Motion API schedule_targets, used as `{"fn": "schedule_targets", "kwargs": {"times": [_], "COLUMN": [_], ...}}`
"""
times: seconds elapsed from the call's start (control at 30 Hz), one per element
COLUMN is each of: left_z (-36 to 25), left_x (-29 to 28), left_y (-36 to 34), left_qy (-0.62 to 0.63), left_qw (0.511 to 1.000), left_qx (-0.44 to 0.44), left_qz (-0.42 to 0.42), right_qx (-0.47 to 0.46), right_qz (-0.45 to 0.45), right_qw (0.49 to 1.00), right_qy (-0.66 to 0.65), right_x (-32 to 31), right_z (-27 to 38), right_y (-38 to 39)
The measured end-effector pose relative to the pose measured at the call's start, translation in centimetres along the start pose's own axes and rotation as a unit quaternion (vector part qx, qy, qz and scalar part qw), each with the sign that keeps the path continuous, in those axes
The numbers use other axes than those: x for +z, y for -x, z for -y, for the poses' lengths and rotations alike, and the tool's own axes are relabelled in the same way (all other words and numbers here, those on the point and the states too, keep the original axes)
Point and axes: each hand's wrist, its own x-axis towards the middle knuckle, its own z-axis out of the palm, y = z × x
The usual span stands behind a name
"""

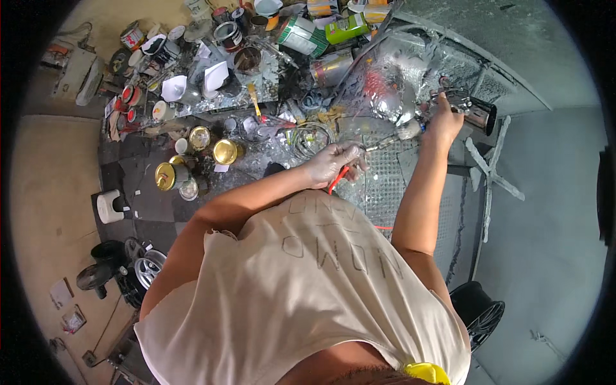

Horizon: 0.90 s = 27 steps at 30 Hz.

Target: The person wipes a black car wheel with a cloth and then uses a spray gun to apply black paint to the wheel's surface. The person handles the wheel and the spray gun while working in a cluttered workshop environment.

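My right hand [444, 123] is raised at the right, its fingers wrapped round a metal spray gun [457, 99]. Just beyond that hand sits a dark, shiny cylinder [481, 117]; whether it joins the gun I cannot tell. A metal hose fitting [384, 142] lies between my hands, leading toward the gun's lower end. My left hand [335, 164], whitish with a thin glove or paint, closes round a red air hose [338, 180] in front of my chest. Crumpled silver foil [398, 80] covers a surface ahead of my hands.
A cluttered bench [212, 119] at the far left holds paint cans, cups and a yellow-handled brush [254, 99]. Gold-lidded tins [226, 152] stand below it. A coiled hose [311, 138] lies near my left hand. At right are a grey cross-shaped stand [493, 170] and a black wheel [478, 311].
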Motion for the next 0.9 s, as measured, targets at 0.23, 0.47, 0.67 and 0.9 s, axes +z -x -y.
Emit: {"fn": "schedule_targets", "kwargs": {"times": [0.23,0.47,0.67,0.9], "left_z": [-1.8,-2.9,-3.3,-4.3], "left_x": [1.6,-0.6,-2.4,-1.1], "left_y": [-2.6,-3.5,-3.8,-3.8], "left_qy": [-0.051,-0.093,-0.155,-0.044], "left_qw": [0.996,0.988,0.971,0.980], "left_qx": [0.077,0.056,0.035,-0.036], "left_qz": [-0.005,0.109,0.180,0.188], "right_qx": [-0.037,-0.075,-0.080,-0.081], "right_qz": [0.001,-0.020,-0.047,-0.073], "right_qw": [0.999,0.996,0.994,0.990], "right_qy": [0.006,0.037,0.062,0.085], "right_x": [0.8,1.3,1.9,1.4], "right_z": [3.3,3.9,4.3,3.8], "right_y": [-0.9,0.0,1.2,2.4]}}
